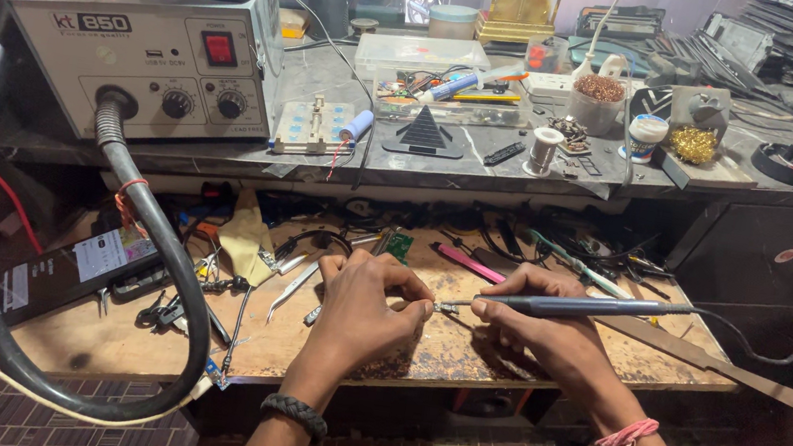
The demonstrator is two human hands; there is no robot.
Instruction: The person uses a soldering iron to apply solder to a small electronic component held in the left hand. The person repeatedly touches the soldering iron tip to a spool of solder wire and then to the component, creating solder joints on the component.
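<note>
left hand (362,301) seemingly pinching, right hand (530,325) gripping

head view, close, downward over workbench (462,347)

On the tabletop (461,357), the left hand (361,304) lies just left of the right hand (544,332), which holds a soldering iron (568,305). Tweezers (293,286) lie left of them. The rework station (151,47) stands far left on the shelf (484,168) behind.
</note>
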